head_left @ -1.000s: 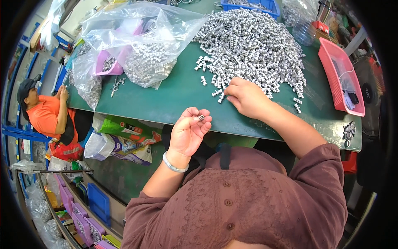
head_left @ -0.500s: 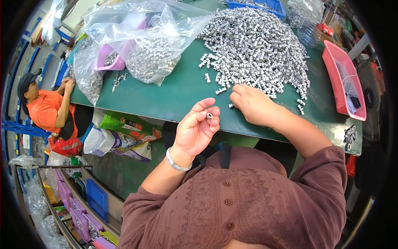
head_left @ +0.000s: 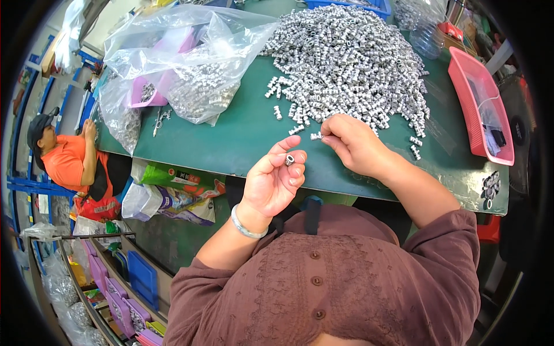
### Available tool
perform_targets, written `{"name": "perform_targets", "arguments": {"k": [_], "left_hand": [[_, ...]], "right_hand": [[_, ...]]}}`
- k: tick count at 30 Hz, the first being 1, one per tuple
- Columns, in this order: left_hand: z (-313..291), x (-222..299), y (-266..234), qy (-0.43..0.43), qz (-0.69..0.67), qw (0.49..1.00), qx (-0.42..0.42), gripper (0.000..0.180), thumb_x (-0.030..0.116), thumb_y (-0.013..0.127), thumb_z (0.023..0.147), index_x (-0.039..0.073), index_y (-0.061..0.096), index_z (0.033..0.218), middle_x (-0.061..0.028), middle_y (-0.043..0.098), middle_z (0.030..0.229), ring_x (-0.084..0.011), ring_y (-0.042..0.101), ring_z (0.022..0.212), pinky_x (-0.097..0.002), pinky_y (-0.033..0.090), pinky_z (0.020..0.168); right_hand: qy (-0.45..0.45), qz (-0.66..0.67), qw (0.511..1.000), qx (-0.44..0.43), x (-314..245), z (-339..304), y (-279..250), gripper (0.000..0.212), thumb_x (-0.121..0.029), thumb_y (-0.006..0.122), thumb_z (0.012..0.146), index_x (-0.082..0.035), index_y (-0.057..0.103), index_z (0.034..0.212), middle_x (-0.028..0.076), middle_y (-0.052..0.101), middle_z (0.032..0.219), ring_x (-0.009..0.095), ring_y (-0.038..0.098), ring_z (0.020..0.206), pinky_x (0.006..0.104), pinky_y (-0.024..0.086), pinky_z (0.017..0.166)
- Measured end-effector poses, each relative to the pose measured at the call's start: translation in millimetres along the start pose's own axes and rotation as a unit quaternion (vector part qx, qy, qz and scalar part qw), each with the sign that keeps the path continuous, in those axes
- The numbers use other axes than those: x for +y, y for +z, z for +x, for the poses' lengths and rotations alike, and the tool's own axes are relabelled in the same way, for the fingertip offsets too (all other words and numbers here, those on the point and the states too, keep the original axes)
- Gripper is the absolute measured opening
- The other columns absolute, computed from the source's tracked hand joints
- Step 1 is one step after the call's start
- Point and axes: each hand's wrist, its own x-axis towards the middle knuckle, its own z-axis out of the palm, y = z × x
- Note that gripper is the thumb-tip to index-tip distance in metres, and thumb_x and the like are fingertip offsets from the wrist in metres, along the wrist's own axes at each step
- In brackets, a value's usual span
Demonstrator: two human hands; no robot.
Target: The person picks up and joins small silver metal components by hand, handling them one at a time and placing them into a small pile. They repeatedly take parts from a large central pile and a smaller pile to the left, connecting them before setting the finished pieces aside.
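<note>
My left hand (head_left: 272, 180), palm up, pinches a small silver metal fitting (head_left: 289, 160) with its hollow end showing. A pale bangle (head_left: 247, 224) circles that wrist. Close by, my right hand (head_left: 353, 143) is closed at the fingertips on another small ribbed metal fitting (head_left: 315, 136), held at the near side of a big pile of like fittings (head_left: 352, 63). A few loose fittings (head_left: 277, 112) lie just left of the pile on the green tabletop (head_left: 219, 147). The fingers partly cover both held pieces.
Clear plastic bags of metal parts (head_left: 202, 86) and a purple scoop-shaped bin (head_left: 138, 95) stand at the left. A pink basket (head_left: 461, 75) sits at the right, near dark rings (head_left: 490, 187). A co-worker in orange (head_left: 69, 158) works at the far left.
My right hand has turned and lifted slightly, bringing the fitting at its fingertips into clearer view. The left hand stays nearly in place, its fitting tilted a little. The whole view has shifted slightly.
</note>
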Motion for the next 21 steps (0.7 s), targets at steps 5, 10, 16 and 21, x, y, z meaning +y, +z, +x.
{"name": "perform_targets", "arguments": {"k": [5,10,16,21], "left_hand": [[6.1,-6.6,8.3,0.045,0.142,0.984,0.093,0.028,0.006,0.044,0.085,0.001,0.047,0.112,-0.0113,0.055,0.09,-0.0178,0.054,0.074,-0.0278,0.044,0.064],[10.5,-16.2,7.6,0.078,0.214,0.971,0.08,0.021,0.01,0.048,0.088,0.003,0.051,0.107,-0.007,0.057,0.088,-0.0153,0.054,0.075,-0.0257,0.043,0.063],[15.9,-15.4,1.9,0.076,0.165,0.981,0.061,0.017,0.017,0.048,0.09,0.005,0.053,0.1,-0.0042,0.056,0.084,-0.0118,0.05,0.07,-0.0224,0.04,0.059],[14.4,-11.0,-1.3,0.024,0.051,0.998,0.041,0.017,0.019,0.046,0.091,0.005,0.054,0.097,-0.0031,0.054,0.08,-0.0113,0.047,0.067,-0.0208,0.039,0.056]], "right_hand": [[-0.026,0.075,0.994,0.073,-6.3,-0.4,-1.5,0.023,0.001,0.061,0.072,-0.003,0.05,0.091,0.011,0.054,0.079,0.027,0.055,0.07,0.0344,0.045,0.061],[-0.029,0.089,0.992,0.083,-8.1,-2.4,3.5,0.028,0.002,0.063,0.071,-0.003,0.051,0.096,0.009,0.054,0.079,0.025,0.056,0.07,0.0329,0.046,0.061],[-0.063,0.103,0.99,0.079,-8.3,-1.4,6.9,0.034,0.0,0.065,0.07,-0.004,0.051,0.101,0.008,0.055,0.078,0.025,0.056,0.07,0.033,0.046,0.062],[-0.029,0.078,0.995,0.059,-2.9,-0.2,6.6,0.036,0.0,0.065,0.069,-0.005,0.052,0.102,0.008,0.055,0.078,0.024,0.056,0.071,0.0332,0.046,0.062]]}}
